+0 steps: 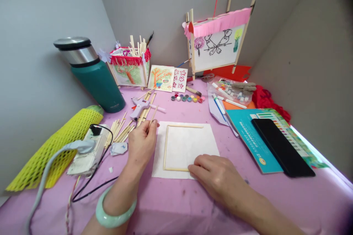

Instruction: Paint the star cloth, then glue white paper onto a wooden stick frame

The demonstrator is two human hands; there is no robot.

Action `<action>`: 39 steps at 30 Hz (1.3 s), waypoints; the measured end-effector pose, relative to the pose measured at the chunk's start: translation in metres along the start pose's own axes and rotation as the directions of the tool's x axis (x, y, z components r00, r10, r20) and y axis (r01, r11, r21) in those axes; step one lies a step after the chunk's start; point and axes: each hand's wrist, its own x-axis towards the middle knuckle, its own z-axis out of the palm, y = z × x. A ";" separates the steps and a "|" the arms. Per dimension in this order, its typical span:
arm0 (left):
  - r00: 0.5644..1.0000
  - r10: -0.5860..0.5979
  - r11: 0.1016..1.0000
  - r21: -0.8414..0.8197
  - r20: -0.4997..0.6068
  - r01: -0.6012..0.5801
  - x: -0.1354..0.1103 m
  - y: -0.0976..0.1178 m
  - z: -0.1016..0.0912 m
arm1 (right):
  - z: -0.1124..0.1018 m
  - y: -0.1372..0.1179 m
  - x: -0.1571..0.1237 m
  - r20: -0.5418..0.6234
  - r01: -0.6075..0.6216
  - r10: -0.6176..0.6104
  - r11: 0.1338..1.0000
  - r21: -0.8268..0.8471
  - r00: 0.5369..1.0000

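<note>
My left hand (142,141) pinches a thin wooden stick (153,114) just left of a white paper sheet (184,148) on the pink table. Three sticks (165,147) lie on the sheet as a partial square frame. My right hand (213,174) rests with curled fingers on the sheet's lower right, its fingertips pressing the end of the bottom stick (176,169). A pale green bangle (114,214) circles my left wrist.
A pile of sticks (121,130), a glue gun (139,107) and a power strip (88,150) lie to the left, with a green flask (96,77) and yellow foam netting (52,147). Paint pots (187,98), two paper lanterns (217,42), a teal booklet (248,136) and black phone (281,147) fill the back and right.
</note>
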 end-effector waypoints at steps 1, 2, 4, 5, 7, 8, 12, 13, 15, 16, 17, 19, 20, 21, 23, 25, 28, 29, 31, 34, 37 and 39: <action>1.000 0.000 1.000 0.005 0.000 0.000 0.000 0.000 0.000 | 0.000 0.000 0.000 0.007 -0.001 0.001 1.000 0.000 1.000; 1.000 0.002 1.000 0.010 -0.001 -0.002 0.000 0.000 0.000 | 0.000 0.000 0.001 0.008 -0.003 0.003 1.000 -0.001 1.000; 1.000 0.006 1.000 0.020 0.000 -0.006 0.001 -0.001 0.000 | 0.000 -0.001 0.001 -0.004 -0.006 0.006 1.000 -0.006 1.000; 1.000 0.012 1.000 0.024 0.002 -0.012 0.001 -0.001 0.000 | 0.000 -0.001 0.001 -0.010 -0.006 0.005 1.000 -0.009 1.000; 0.999 0.040 0.999 0.029 0.012 -0.040 0.000 -0.002 0.001 | 0.000 -0.002 0.002 -0.021 0.000 0.000 1.000 -0.006 1.000; 0.998 0.063 0.998 0.028 0.028 -0.063 0.000 -0.001 0.001 | -0.001 -0.001 0.002 -0.025 0.004 -0.004 1.000 0.004 1.000; 0.964 0.195 0.980 -0.061 0.181 -0.187 -0.005 0.004 0.000 | -0.013 0.009 0.006 -0.104 -0.047 0.060 0.991 0.122 0.993; 0.948 0.225 0.974 -0.090 0.223 -0.210 -0.007 0.006 0.000 | -0.018 0.013 0.009 -0.146 -0.071 0.097 0.982 0.174 0.984; 0.913 0.283 0.958 -0.138 0.294 -0.252 -0.010 0.008 0.000 | -0.028 0.019 0.018 -0.230 -0.113 0.185 0.949 0.294 0.956; 0.893 0.311 0.949 -0.157 0.325 -0.273 -0.011 0.009 0.001 | -0.033 0.020 0.024 -0.254 -0.126 0.226 0.925 0.357 0.940; 0.870 0.341 0.939 -0.176 0.357 -0.296 -0.012 0.010 0.001 | -0.036 0.021 0.030 -0.267 -0.141 0.271 0.896 0.421 0.925; 0.822 0.398 0.917 -0.207 0.407 -0.341 -0.014 0.010 0.003 | -0.038 0.019 0.043 -0.263 -0.161 0.351 0.821 0.548 0.899; 0.800 0.421 0.907 -0.215 0.428 -0.363 -0.014 0.011 0.004 | -0.036 0.017 0.049 -0.248 -0.164 0.385 0.774 0.612 0.889; 0.780 0.440 0.898 -0.218 0.445 -0.383 -0.015 0.011 0.004 | -0.034 0.014 0.054 -0.228 -0.164 0.415 0.719 0.675 0.881; 0.754 0.467 0.884 -0.215 0.461 -0.416 -0.015 0.011 0.005 | -0.027 0.009 0.063 -0.177 -0.161 0.476 0.586 0.794 0.861; 0.750 0.481 0.876 -0.210 0.454 -0.435 -0.015 0.011 0.006 | -0.021 0.006 0.069 -0.119 -0.151 0.522 0.446 0.882 0.845; 0.755 0.506 0.862 -0.233 0.417 -0.449 -0.014 0.010 0.008 | -0.015 0.006 0.072 -0.065 -0.135 0.543 0.321 0.937 0.838; 0.755 0.517 0.856 -0.247 0.405 -0.454 -0.014 0.009 0.009 | -0.014 0.007 0.072 -0.058 -0.131 0.542 0.304 0.944 0.838; 0.770 0.519 0.854 -0.250 0.371 -0.456 -0.014 0.008 0.009 | -0.014 0.009 0.071 -0.050 -0.129 0.553 0.279 0.951 0.831; 0.829 0.453 0.891 -0.198 0.328 -0.408 -0.013 0.007 0.009 | -0.017 0.015 0.071 -0.032 -0.118 0.596 0.211 0.970 0.802; 0.849 0.383 0.922 -0.204 0.364 -0.328 -0.014 0.007 0.008 | -0.020 0.017 0.071 -0.023 -0.075 0.629 0.130 0.989 0.777; 0.824 0.357 0.928 -0.263 0.439 -0.262 -0.015 0.007 0.008 | -0.020 0.015 0.071 -0.013 -0.058 0.620 0.094 0.994 0.784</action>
